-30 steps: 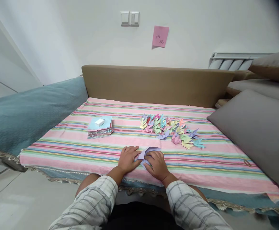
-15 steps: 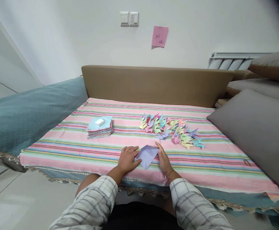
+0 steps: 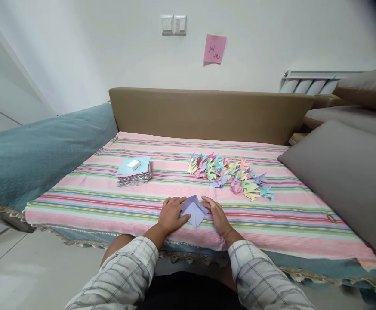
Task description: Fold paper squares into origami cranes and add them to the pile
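Observation:
A purple sheet of origami paper (image 3: 195,214), partly folded, lies on the striped cloth in front of me. My left hand (image 3: 174,214) holds its left side, the thumb lying on the sheet. At the upper right edge, the fingers of my right hand (image 3: 216,216) are closed on a flap that leans inward. The right fingertips cover part of that edge. Beyond my hands lies a cluster of multicoloured folded paper cranes (image 3: 226,174). To the left is a stack of square paper (image 3: 134,176) with a small white block (image 3: 134,164) on top.
The striped cloth (image 3: 87,202) covers a sofa seat with a brown backrest (image 3: 207,113). A blue-covered armrest (image 3: 52,146) bounds the left. Grey cushions (image 3: 346,172) are piled at the right, near a small brownish object (image 3: 331,218) on the cloth.
My right hand has moved left and inward, and the paper's right corner has folded in with it. My left hand stays in place on the sheet.

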Demonstrator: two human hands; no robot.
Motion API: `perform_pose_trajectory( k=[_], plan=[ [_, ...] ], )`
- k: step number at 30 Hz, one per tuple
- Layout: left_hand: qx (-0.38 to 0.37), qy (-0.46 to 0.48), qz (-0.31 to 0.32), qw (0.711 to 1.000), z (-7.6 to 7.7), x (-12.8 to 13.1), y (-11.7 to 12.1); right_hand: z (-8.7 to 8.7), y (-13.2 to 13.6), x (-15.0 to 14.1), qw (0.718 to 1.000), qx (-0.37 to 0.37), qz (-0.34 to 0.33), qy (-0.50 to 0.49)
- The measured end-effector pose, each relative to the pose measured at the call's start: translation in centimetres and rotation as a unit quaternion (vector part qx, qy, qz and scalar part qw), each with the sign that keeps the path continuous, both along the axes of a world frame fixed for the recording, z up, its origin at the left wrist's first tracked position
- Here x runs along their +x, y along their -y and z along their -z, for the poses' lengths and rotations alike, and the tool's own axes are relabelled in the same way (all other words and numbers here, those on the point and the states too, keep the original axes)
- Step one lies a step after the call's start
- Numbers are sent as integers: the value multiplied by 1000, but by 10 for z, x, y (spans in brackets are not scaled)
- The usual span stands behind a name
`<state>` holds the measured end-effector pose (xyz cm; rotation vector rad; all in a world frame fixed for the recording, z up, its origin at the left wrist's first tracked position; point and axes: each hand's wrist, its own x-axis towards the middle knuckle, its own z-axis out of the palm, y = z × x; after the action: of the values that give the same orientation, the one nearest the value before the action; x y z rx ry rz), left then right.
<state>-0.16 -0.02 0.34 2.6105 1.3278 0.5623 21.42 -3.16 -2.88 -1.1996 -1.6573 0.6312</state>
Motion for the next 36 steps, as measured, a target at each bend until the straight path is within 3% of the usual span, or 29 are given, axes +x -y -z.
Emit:
perform_pose_trajectory(
  k=[5,14,36],
  plan=[
    [-7,-4,-3,1000,2,0,-1,-2,2,-1,997,10,-8,82],
    [-9,-13,15,1000,2,-2,1,-5,4,-3,989,31,2,141],
    [3,-52,46,998,0,-1,2,-4,2,-5,992,62,24,107]
  ],
)
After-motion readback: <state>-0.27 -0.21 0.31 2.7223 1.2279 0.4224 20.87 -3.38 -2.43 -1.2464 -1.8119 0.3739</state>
